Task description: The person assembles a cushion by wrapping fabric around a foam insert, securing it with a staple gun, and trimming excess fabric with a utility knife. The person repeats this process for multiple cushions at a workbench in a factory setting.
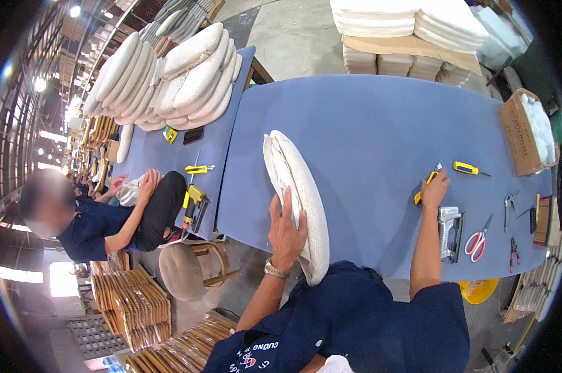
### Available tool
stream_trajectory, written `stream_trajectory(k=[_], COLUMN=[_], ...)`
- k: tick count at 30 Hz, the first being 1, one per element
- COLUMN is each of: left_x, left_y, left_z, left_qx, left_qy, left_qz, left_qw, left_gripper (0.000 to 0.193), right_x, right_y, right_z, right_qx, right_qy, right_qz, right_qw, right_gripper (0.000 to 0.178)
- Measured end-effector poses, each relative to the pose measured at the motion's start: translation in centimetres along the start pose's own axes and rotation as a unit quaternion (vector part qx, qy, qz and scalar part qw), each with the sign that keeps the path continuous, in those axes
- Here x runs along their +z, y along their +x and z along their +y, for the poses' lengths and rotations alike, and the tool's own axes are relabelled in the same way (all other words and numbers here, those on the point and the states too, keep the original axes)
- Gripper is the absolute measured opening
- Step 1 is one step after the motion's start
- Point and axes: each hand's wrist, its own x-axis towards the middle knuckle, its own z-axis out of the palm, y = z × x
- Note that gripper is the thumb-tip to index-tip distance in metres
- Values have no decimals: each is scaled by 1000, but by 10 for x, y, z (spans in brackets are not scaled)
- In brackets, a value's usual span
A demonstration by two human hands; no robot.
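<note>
Blue tables (368,124) are standing on a grey concrete floor (287,31). Ceiling lamps (74,10) are glowing along the left, daylight is coming through windows (13,273), and a round stool (184,270) is sitting beside stacked wooden frames (132,304).

Navy short-sleeved shirt (355,317), metal wristwatch (275,270)

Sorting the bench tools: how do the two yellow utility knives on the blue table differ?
The near knife lies under the right hand, its fingers on it; the far knife lies untouched, apart from the hand. The near one points steeply up the table; the far one lies almost level. Both are yellow with blades out.
</note>
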Motion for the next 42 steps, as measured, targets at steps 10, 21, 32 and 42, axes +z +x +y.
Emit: stream_trajectory(k=[10,21,32,42], left_x=[19,64,81,80], left_y=[172,190,192,192], left_z=[-47,-66,-67,-65], left_qx=[-6,-75,-76,-75], left_qy=[16,-254,-350,-356], left_qz=[122,193,246,244], left_qw=[992,945,901,899], left_gripper=[40,25,26,25], right_x=[32,-67,-53,-52], right_y=[-57,-68,-72,-69], right_z=[-34,-324,-394,-411], right_qx=[39,-141,-322,-344], right_qy=[398,341,63,-5], right_qz=[-246,-486,-474,-476], right_qw=[883,792,817,809], right_gripper=[22,25,33,36])
